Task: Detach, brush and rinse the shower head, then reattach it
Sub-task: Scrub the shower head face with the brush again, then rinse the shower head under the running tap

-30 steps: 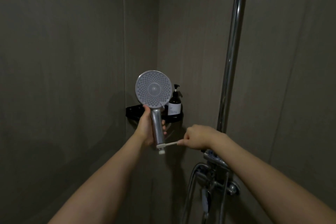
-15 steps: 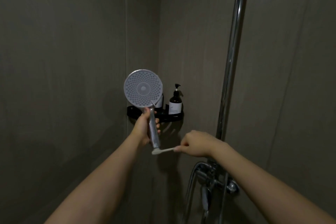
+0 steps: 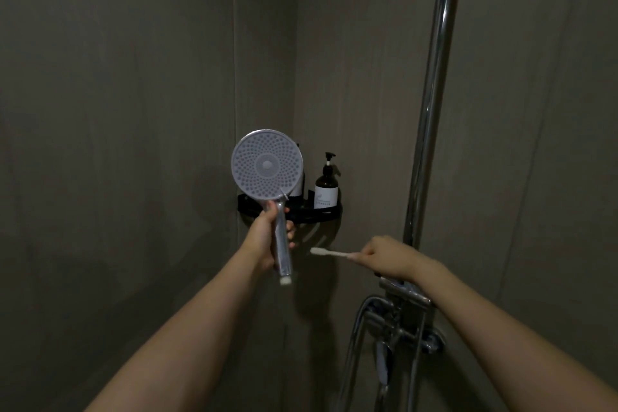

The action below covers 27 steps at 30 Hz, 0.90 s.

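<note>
The detached shower head (image 3: 266, 167) is round, grey-faced with many nozzle holes, on a chrome handle. My left hand (image 3: 264, 237) grips that handle and holds it upright, face toward me, with no hose on its white threaded end. My right hand (image 3: 384, 257) holds a white toothbrush (image 3: 329, 252) level, bristles pointing left. The brush tip hangs a short way right of the handle without touching it.
A black corner shelf (image 3: 317, 212) behind the shower head carries a dark pump bottle (image 3: 326, 186). A chrome riser pipe (image 3: 431, 104) runs up the right wall. Below my right hand sit the chrome mixer valve (image 3: 404, 321) and the loose hose (image 3: 351, 354).
The toothbrush was touching the bottom end of the handle; my right hand has drawn it away to the right. My left hand shifted the shower head slightly left.
</note>
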Each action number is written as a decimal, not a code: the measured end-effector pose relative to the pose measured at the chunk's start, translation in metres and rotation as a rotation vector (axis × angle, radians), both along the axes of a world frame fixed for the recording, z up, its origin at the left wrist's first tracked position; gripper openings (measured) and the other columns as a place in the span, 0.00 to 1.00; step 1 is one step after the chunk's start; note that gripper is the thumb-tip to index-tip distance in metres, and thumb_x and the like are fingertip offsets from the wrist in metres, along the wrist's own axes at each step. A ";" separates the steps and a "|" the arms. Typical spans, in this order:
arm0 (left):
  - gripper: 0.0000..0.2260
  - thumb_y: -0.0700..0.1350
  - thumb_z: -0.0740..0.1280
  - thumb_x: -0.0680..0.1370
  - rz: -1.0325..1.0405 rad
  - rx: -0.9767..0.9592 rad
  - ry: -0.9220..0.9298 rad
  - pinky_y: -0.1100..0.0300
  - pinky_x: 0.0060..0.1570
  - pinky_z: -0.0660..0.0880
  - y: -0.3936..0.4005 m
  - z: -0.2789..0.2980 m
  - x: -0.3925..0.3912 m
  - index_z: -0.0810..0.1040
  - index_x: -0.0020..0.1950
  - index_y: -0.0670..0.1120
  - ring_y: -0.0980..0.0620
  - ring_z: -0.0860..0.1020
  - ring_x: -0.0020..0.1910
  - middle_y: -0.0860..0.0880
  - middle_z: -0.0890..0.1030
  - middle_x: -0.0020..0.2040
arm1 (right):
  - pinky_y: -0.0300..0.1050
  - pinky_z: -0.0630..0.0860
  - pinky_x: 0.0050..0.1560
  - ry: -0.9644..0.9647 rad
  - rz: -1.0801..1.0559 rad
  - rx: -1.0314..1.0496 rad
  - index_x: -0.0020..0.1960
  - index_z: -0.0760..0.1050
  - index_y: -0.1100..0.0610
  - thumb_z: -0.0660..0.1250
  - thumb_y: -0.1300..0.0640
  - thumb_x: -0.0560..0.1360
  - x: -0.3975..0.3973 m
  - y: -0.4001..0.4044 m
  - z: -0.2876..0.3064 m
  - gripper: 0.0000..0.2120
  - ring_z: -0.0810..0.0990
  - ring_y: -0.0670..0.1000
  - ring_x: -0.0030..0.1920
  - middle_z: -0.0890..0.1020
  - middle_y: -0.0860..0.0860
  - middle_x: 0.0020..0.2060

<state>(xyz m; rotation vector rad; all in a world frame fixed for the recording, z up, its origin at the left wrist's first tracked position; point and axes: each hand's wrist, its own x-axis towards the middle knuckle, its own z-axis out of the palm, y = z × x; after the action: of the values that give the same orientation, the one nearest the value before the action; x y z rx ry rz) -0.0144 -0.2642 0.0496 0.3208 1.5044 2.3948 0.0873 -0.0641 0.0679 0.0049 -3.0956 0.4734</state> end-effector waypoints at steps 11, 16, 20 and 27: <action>0.15 0.58 0.52 0.80 0.015 -0.028 -0.014 0.59 0.33 0.67 -0.005 -0.010 -0.003 0.69 0.50 0.47 0.52 0.68 0.32 0.48 0.70 0.33 | 0.42 0.62 0.29 0.136 -0.181 -0.108 0.28 0.67 0.52 0.54 0.44 0.80 -0.010 0.013 -0.006 0.23 0.68 0.47 0.27 0.70 0.49 0.26; 0.13 0.56 0.53 0.81 0.041 -0.025 -0.010 0.60 0.32 0.68 -0.007 -0.016 -0.006 0.69 0.50 0.48 0.52 0.69 0.30 0.48 0.70 0.33 | 0.41 0.66 0.42 0.152 -0.148 -0.137 0.46 0.78 0.61 0.54 0.55 0.81 -0.030 -0.007 -0.005 0.16 0.74 0.52 0.42 0.76 0.54 0.40; 0.11 0.54 0.54 0.81 0.089 -0.016 -0.013 0.60 0.32 0.69 -0.011 -0.017 -0.011 0.69 0.48 0.48 0.52 0.69 0.29 0.48 0.70 0.33 | 0.41 0.67 0.36 0.162 -0.162 -0.297 0.53 0.79 0.63 0.57 0.61 0.79 -0.048 -0.019 0.000 0.13 0.74 0.51 0.44 0.77 0.54 0.42; 0.11 0.53 0.54 0.81 0.160 -0.020 0.009 0.59 0.31 0.69 -0.033 -0.015 -0.047 0.69 0.49 0.47 0.52 0.69 0.30 0.48 0.70 0.33 | 0.40 0.68 0.45 0.292 -0.266 -0.436 0.55 0.80 0.65 0.65 0.64 0.76 -0.105 -0.040 0.019 0.11 0.78 0.53 0.48 0.82 0.60 0.53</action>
<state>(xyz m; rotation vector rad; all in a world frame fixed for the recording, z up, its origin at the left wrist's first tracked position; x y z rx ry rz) -0.0611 -0.2970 0.0341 0.2145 1.6133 2.5001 -0.0174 -0.1037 0.0868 -0.3060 -2.5978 1.0138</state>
